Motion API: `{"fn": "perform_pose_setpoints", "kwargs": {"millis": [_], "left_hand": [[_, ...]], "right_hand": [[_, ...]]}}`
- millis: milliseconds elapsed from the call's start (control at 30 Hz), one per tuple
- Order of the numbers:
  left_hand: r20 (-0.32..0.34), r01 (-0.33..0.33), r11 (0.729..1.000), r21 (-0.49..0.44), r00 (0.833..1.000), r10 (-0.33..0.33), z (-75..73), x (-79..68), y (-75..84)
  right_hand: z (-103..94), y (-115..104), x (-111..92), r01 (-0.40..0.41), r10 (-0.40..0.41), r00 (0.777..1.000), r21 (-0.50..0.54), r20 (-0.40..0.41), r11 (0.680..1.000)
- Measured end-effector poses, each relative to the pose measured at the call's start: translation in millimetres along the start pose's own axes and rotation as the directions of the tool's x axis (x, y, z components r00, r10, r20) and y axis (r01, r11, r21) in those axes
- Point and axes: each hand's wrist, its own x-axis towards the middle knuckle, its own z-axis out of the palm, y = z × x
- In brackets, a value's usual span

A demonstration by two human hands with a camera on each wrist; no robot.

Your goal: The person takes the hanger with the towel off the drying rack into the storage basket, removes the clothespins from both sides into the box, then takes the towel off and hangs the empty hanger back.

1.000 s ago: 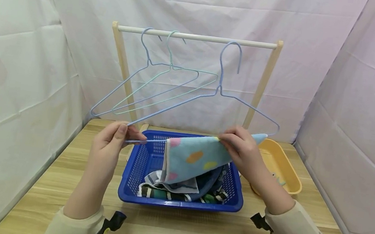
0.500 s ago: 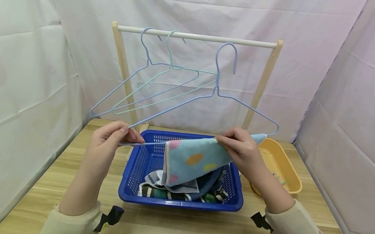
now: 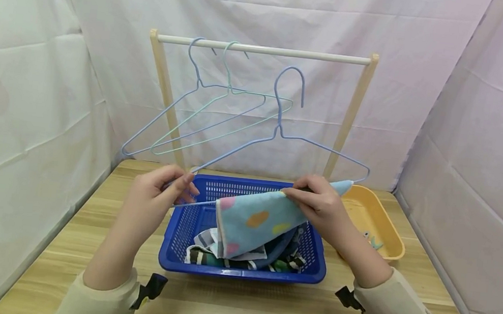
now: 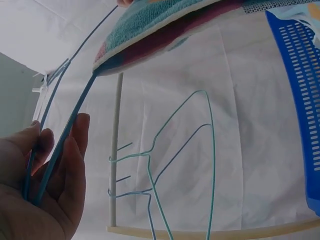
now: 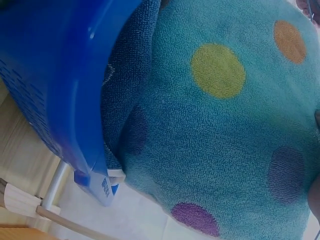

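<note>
A light blue towel (image 3: 249,221) with coloured spots is draped over the lower bar of a blue wire hanger (image 3: 280,116). My left hand (image 3: 155,195) holds the hanger's left corner; in the left wrist view the two wires pass between the thumb and fingers of that hand (image 4: 60,187). With thumb and fingers, my right hand (image 3: 320,200) pinches the towel's folded top edge at the bar. The right wrist view is mostly filled by the towel (image 5: 210,125), and only bits of fingers show at its edges. The hanger's hook is in front of the rack, apart from its rail.
Below the towel stands a blue basket (image 3: 239,273) with crumpled cloths (image 3: 285,247). Behind it, a rack's white rail (image 3: 262,50) carries a blue hanger (image 3: 164,112) and a green hanger (image 3: 201,108). A yellow tray (image 3: 396,249) with small items is at right.
The hanger and towel have come lower and shifted left, its hook dropping farther below the rail. My left hand has moved slightly right and down; my right hand keeps pinching the towel.
</note>
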Motion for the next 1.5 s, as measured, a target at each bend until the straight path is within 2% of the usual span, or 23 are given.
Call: {"fn": "perform_pose_setpoints", "kwargs": {"millis": [267, 467, 767, 933, 1067, 1267, 1500], "left_hand": [[0.016, -0.085, 0.995, 0.055, 0.996, 0.084, 2.7, -4.1, 0.1], [-0.067, -0.182, 0.974, 0.134, 0.979, 0.192, 5.6, -4.8, 0.9], [-0.193, -0.238, 0.933, 0.27, 0.936, 0.295, 6.9, -5.7, -1.7], [-0.233, -0.239, 0.926, 0.291, 0.922, 0.311, 6.9, -7.3, -3.7], [-0.248, -0.247, 0.921, 0.3, 0.912, 0.326, 6.7, -7.9, -5.2], [-0.267, -0.215, 0.928, 0.303, 0.916, 0.3, 6.8, -8.4, -4.8], [-0.289, -0.196, 0.936, 0.293, 0.915, 0.282, 7.3, -7.3, -4.6]], "right_hand": [[-1.5, 0.6, -2.8, -0.01, 0.01, 1.0, 0.015, -0.027, 1.0], [-4.1, -1.2, -1.4, 0.014, -0.012, 0.998, 0.033, -0.057, 0.999], [-5.9, -5.6, 2.4, 0.074, -0.07, 0.991, 0.032, -0.116, 0.997], [-6.1, -7.2, 3.8, 0.087, -0.078, 0.983, 0.049, -0.165, 0.995], [-6.0, -6.9, 3.5, 0.051, -0.045, 0.983, 0.033, -0.179, 0.998], [-5.7, -7.5, -2.3, -0.039, 0.043, 0.984, 0.027, -0.175, 0.999], [-6.0, -8.1, -3.3, -0.067, 0.078, 0.976, 0.06, -0.203, 0.996]]}}
